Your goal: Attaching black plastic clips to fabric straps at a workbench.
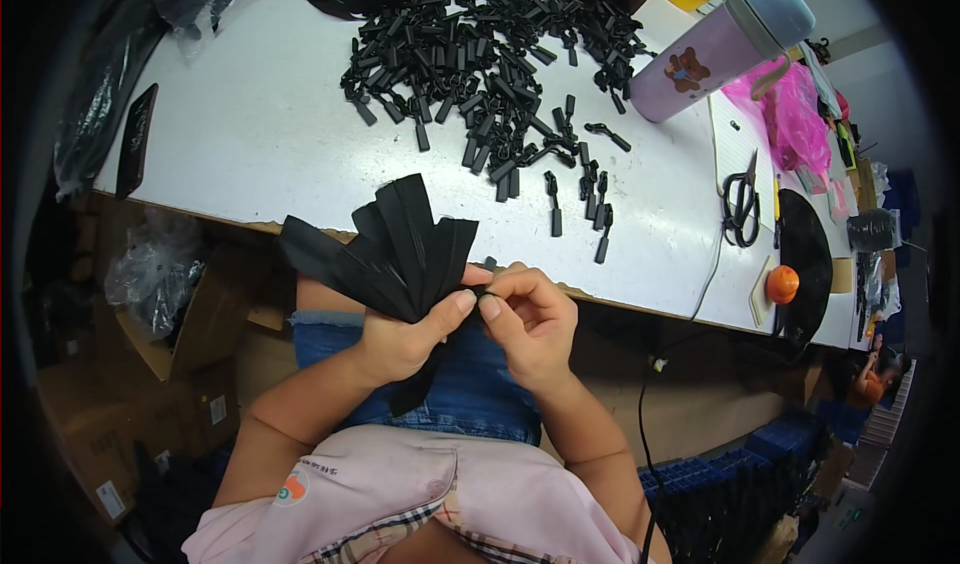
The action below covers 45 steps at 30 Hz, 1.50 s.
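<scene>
Over our lap (480, 394), near the table (260, 124), our left hand (405, 344) grasps the fanned black strips (402, 249); our right hand (537, 324) pinches something small and dark (482, 291) beside the left thumb (455, 311) — too hidden to name. The strips look light, limp, maybe slippery — best held close to where they bunch

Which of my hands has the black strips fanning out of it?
Your left hand: the black strips spread from its grip; your right hand pinches a small black piece beside it.
</scene>
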Tool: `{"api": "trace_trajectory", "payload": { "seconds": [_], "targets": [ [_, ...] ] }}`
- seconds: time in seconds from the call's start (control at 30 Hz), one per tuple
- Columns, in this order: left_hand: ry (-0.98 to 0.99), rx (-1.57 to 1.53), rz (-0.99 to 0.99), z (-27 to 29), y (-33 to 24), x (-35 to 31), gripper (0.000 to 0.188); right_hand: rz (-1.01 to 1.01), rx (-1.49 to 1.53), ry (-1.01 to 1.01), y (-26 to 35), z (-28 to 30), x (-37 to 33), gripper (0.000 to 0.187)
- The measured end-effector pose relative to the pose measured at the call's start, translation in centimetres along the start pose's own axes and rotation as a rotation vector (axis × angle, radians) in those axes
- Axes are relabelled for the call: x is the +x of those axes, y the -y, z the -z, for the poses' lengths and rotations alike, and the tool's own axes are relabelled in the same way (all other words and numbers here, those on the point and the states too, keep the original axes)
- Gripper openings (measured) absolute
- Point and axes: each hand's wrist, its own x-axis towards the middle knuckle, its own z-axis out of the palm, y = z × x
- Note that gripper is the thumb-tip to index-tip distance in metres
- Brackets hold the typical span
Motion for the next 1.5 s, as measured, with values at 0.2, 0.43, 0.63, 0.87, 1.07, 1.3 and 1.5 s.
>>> {"api": "trace_trajectory", "payload": {
  "seconds": [0.2,0.43,0.63,0.87,1.07,1.3,1.5],
  "targets": [
    [0.013,0.002,0.044,0.3,-0.4,-0.1,0.019,-0.213,0.249,0.091,0.3,0.3,0.3,0.004],
    [-0.095,0.014,-0.056,-0.9,0.4,-0.4,0.018,0.295,-0.341,-0.05,-0.9,-0.8,-0.3,0.005],
    [-0.055,0.013,-0.038,-1.0,-0.3,-0.3,0.019,0.145,-0.211,0.041,-0.6,-0.1,-0.4,0.006],
    [0.114,0.104,0.001,0.3,-0.8,-0.3,0.022,-0.098,0.036,0.108,0.3,0.1,-0.2,0.009],
    [0.101,0.32,-0.153,0.3,-0.6,-0.3,0.024,0.269,-0.318,0.073,-1.1,0.5,-0.3,0.007],
    [0.122,0.187,0.054,0.4,-0.1,-0.6,0.008,0.637,-0.554,0.082,-0.4,0.8,0.3,0.011],
    [0.22,0.274,0.113,0.4,-0.6,-0.5,0.005,0.339,-0.323,-0.028,0.6,0.4,-0.3,0.015]
  ]
}}
